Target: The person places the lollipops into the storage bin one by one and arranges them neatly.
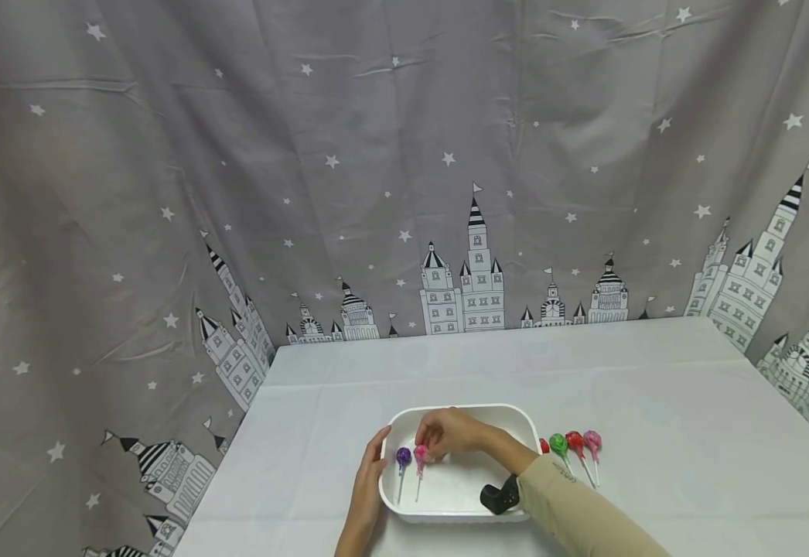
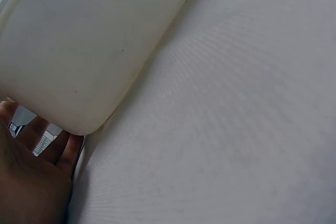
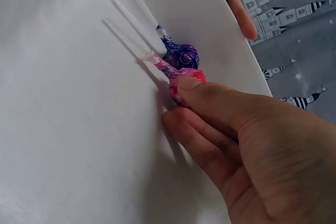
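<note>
A white tray [image 1: 526, 433] stands on the table near its front edge. Two lollipops lie at its left end, one purple [image 1: 403, 456] and one pink [image 1: 421, 453]. My right hand [image 1: 427, 449] reaches into the tray and pinches the pink lollipop's head [image 3: 185, 80] between thumb and fingers, beside the purple one [image 3: 181, 55]. My left hand [image 1: 371, 473] rests with straight fingers against the tray's left outer wall [image 2: 79, 51], a finger [image 3: 237, 10] lying along the rim.
Several more lollipops lie in a row on the white tablecloth right of the tray: green [image 1: 558, 444], red [image 1: 575, 441], pink [image 1: 592, 440], and another red one half hidden by my arm. A grey castle-print curtain [image 1: 404, 193] hangs behind and beside the table.
</note>
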Demonstrator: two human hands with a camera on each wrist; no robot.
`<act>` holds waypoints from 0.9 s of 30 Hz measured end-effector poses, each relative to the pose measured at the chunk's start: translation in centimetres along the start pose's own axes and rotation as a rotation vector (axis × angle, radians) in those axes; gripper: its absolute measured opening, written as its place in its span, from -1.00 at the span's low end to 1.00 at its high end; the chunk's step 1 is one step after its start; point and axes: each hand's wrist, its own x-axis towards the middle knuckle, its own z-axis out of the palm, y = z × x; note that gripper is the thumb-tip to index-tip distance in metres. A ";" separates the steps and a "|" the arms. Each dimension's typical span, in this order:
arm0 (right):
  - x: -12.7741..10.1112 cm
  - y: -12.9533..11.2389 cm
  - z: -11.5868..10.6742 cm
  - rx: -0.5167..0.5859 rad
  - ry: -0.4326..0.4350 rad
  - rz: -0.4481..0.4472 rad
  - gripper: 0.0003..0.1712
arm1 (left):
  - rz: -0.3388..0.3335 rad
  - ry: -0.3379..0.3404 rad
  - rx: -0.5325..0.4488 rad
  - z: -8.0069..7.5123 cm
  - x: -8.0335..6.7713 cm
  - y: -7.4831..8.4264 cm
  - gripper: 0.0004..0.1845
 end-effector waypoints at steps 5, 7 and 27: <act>0.0 -0.1 0.2 0.010 0.010 0.016 -0.77 | 0.005 0.007 0.012 0.1 -0.1 0.1 -0.47; 0.0 -0.2 0.2 0.001 0.013 0.015 -0.76 | 0.013 0.012 0.020 0.1 -0.3 0.2 -0.47; 0.1 -0.1 0.2 0.039 0.038 -0.011 -0.76 | 0.049 0.008 -0.024 0.1 -0.2 0.2 -0.47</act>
